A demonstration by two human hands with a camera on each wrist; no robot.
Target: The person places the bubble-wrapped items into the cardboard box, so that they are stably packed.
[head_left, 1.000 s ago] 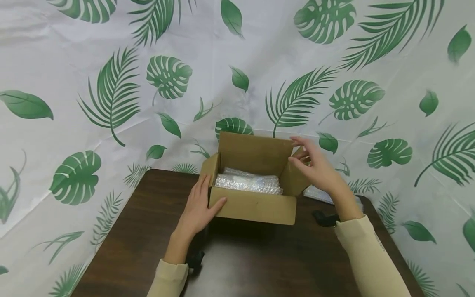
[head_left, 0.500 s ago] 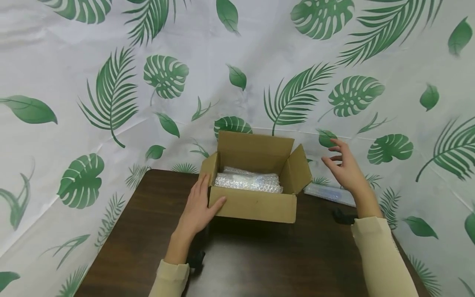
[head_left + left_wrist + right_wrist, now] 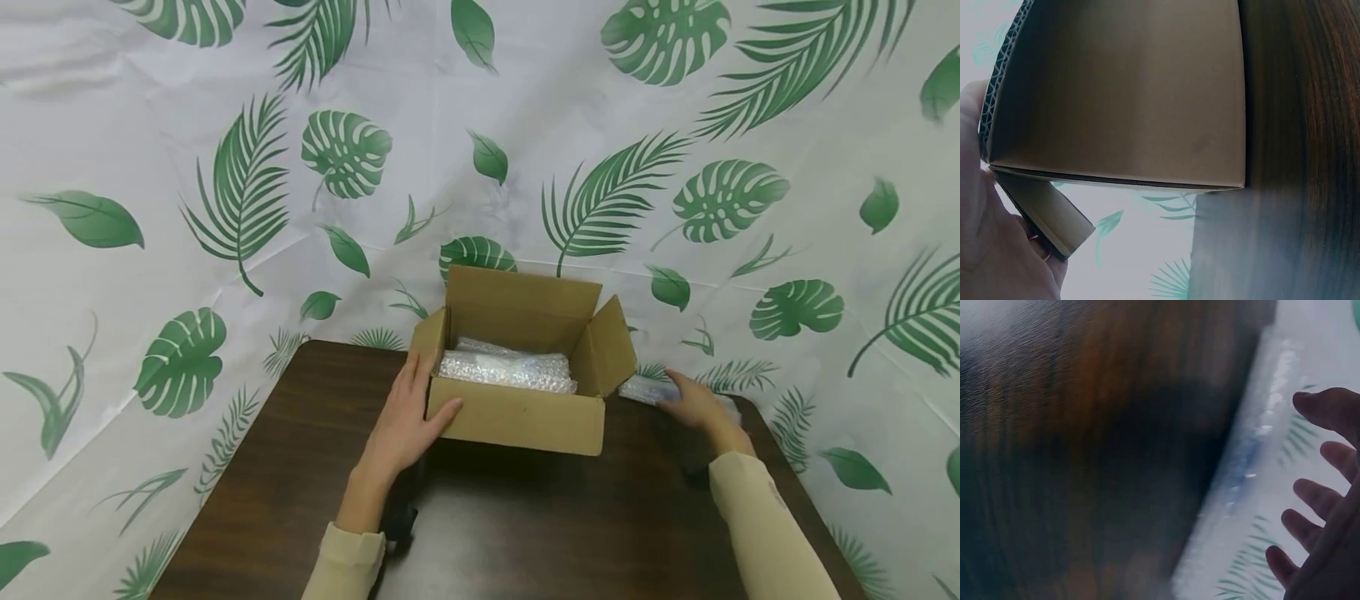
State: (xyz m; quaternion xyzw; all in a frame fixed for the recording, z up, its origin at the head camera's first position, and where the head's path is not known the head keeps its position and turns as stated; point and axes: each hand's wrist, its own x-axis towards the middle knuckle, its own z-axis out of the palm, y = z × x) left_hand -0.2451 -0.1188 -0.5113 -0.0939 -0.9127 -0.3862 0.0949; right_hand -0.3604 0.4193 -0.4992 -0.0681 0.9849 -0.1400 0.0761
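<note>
An open cardboard box (image 3: 517, 417) stands on the dark wooden table with its flaps spread. Inside lie bubble-wrapped packages (image 3: 510, 371). My left hand (image 3: 401, 425) grips the near left corner, thumb over the front flap and fingers along the left side flap (image 3: 1054, 215). To the right of the box, another bubble-wrapped package (image 3: 1244, 469) lies near the table's far edge. My right hand (image 3: 697, 404) hovers at this package, which it partly covers in the head view. In the right wrist view its fingers (image 3: 1316, 499) are spread, apart from the wrap.
The brown table (image 3: 315, 467) extends to the left and in front of the box. Behind it hangs a white cloth (image 3: 420, 125) printed with green leaves. The box's right flap (image 3: 611, 346) leans outward toward the loose package.
My right hand has left the box's right flap, swung out to the right and lowered to the loose package. My left hand stays on the box corner.
</note>
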